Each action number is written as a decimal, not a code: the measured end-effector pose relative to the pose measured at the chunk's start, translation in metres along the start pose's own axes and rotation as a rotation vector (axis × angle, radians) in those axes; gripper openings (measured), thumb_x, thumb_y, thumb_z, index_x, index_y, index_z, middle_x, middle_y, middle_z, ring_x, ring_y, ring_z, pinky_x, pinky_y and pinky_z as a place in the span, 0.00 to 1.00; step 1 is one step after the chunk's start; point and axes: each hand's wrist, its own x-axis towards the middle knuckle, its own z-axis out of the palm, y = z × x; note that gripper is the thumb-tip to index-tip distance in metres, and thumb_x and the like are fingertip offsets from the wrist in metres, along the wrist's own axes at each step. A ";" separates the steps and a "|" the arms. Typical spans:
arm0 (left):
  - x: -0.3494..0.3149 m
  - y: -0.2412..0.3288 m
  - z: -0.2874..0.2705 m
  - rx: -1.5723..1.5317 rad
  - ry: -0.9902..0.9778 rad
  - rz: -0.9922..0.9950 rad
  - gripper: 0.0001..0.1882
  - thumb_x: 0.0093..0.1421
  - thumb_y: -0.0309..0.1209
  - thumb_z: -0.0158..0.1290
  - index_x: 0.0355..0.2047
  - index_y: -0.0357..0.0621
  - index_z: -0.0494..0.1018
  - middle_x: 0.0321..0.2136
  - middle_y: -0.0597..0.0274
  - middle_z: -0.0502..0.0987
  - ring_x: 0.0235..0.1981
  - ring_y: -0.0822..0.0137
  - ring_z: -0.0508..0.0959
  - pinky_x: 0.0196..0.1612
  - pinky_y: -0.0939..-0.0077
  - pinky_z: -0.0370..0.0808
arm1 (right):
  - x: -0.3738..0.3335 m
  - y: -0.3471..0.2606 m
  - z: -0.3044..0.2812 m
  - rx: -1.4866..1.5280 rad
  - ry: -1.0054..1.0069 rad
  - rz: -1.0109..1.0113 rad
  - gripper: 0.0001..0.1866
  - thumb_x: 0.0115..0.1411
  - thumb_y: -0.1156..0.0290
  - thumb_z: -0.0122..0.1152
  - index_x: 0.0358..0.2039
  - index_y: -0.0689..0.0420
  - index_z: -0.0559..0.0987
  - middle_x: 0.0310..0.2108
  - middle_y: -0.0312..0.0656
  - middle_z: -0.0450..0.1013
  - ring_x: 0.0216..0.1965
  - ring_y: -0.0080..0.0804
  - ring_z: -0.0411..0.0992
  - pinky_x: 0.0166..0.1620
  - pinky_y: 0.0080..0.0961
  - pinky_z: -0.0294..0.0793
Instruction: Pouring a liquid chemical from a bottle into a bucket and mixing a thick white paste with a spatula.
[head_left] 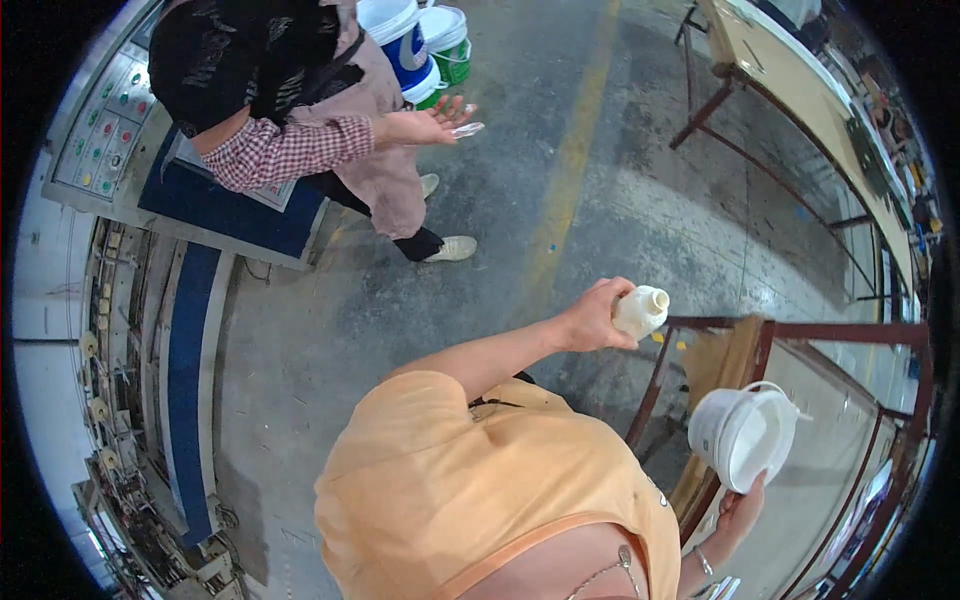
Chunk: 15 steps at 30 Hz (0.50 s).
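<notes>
My left hand (592, 318) is closed around a white plastic bottle (643, 311). The bottle is tilted with its round mouth uncovered, and no cap shows on it. Lower on the right, my right hand (741, 508) grips the lower rim of a small white bucket (708, 425). The bucket lies tipped toward its side, its white inside facing right and its thin handle at the top edge. Bucket and bottle are apart. Whether the bucket rests on the wooden board beside it, I cannot tell.
A co-worker in a checked sleeve (300, 150) stands at upper left, holding a small clear item (468, 130). Behind are lidded buckets (447, 35). A machine with a button panel (105, 130) lines the left. A metal-framed table (850, 333) stands right, a long table (770, 60) beyond.
</notes>
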 end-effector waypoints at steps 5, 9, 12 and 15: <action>0.001 -0.019 -0.073 0.066 0.168 0.068 0.40 0.41 0.38 0.70 0.53 0.43 0.64 0.48 0.53 0.66 0.53 0.55 0.66 0.57 0.63 0.66 | 0.035 -0.028 0.131 0.004 -0.201 -0.061 0.19 0.65 0.51 0.52 0.36 0.57 0.74 0.17 0.33 0.68 0.09 0.16 0.58 0.09 0.14 0.53; 0.008 -0.031 -0.099 0.051 0.382 0.006 0.39 0.40 0.37 0.70 0.52 0.44 0.64 0.47 0.54 0.67 0.53 0.55 0.67 0.56 0.63 0.65 | 0.067 -0.061 0.212 -0.085 -0.420 -0.179 0.19 0.65 0.51 0.52 0.34 0.57 0.74 0.16 0.33 0.69 0.08 0.16 0.58 0.09 0.15 0.53; 0.020 -0.045 -0.132 0.050 0.525 0.050 0.38 0.40 0.37 0.70 0.50 0.44 0.65 0.46 0.55 0.67 0.52 0.54 0.67 0.56 0.63 0.64 | 0.076 -0.092 0.287 -0.177 -0.550 -0.182 0.19 0.65 0.51 0.51 0.33 0.57 0.74 0.14 0.33 0.68 0.07 0.17 0.57 0.08 0.15 0.53; 0.035 -0.041 -0.171 0.096 0.663 -0.013 0.36 0.40 0.36 0.70 0.48 0.43 0.66 0.46 0.55 0.68 0.52 0.55 0.67 0.55 0.63 0.64 | 0.084 -0.123 0.366 -0.292 -0.616 -0.239 0.20 0.66 0.52 0.49 0.31 0.58 0.73 0.13 0.33 0.67 0.06 0.17 0.57 0.08 0.16 0.52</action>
